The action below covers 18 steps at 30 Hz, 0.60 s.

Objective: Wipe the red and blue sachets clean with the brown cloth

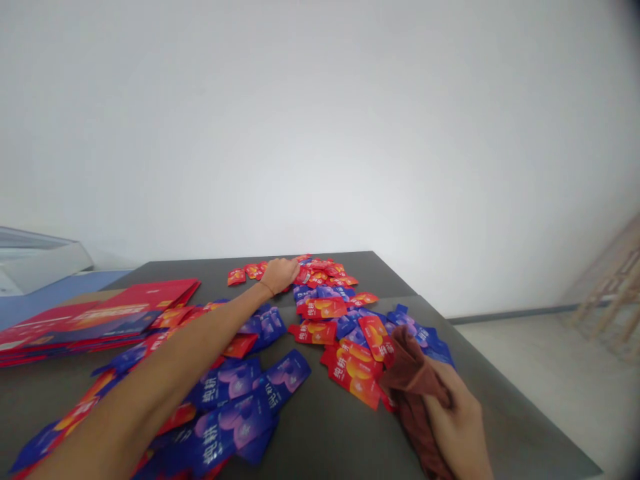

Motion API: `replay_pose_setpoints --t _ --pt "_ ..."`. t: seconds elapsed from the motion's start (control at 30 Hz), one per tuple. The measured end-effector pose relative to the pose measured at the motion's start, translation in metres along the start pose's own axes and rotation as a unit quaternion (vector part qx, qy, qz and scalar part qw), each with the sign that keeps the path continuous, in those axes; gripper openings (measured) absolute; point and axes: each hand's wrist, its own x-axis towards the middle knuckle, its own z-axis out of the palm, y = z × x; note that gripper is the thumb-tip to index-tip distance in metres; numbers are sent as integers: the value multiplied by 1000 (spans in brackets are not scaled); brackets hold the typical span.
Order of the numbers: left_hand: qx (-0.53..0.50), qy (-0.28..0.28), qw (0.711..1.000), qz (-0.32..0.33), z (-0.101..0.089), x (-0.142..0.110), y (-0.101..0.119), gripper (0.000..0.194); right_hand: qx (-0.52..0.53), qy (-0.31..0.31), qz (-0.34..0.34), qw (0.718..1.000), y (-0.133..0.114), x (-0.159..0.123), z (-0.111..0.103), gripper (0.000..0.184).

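My left hand [280, 273] reaches far across the dark table [320, 427], fingers curled down onto a red packet [303, 275] in the far pile. Whether it has a grip on that packet I cannot tell. My right hand [457, 420] rests near the table's front right, closed around a dark red cloth [413, 373] that bunches up over the packets. Red packets [353, 377] and blue packets [235, 427] lie scattered between both hands.
A stack of flat red and blue cartons [95, 317] lies at the left. A clear box [35, 257] stands beyond it. The table's right edge drops to a pale floor, with a wooden frame [617, 293] leaning at the far right.
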Motion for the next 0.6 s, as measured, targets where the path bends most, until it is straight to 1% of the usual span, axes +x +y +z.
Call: replay_pose_setpoints --t 0.1,0.17,0.23,0.33,0.43,0.5,0.6 --pt "-31 20 999 6 -19 -16 7 41 5 -8 13 1000 6 0 3 35" --pt "-61 27 998 17 -31 -29 16 41 9 -8 17 1000 9 0 4 35" --pt "-101 20 994 35 -40 -47 29 40 13 -3 15 1000 11 2 5 35" --pt "-175 -19 982 63 -50 -83 51 38 20 1 10 1000 11 5 6 36" --pt "-259 -76 960 70 -53 -126 72 36 23 3 13 1000 11 7 7 37" --pt "-314 -114 940 60 -51 -156 82 34 19 8 19 1000 12 7 7 36" --pt "-394 -169 903 27 -42 -197 93 33 15 15 18 1000 13 8 8 35"
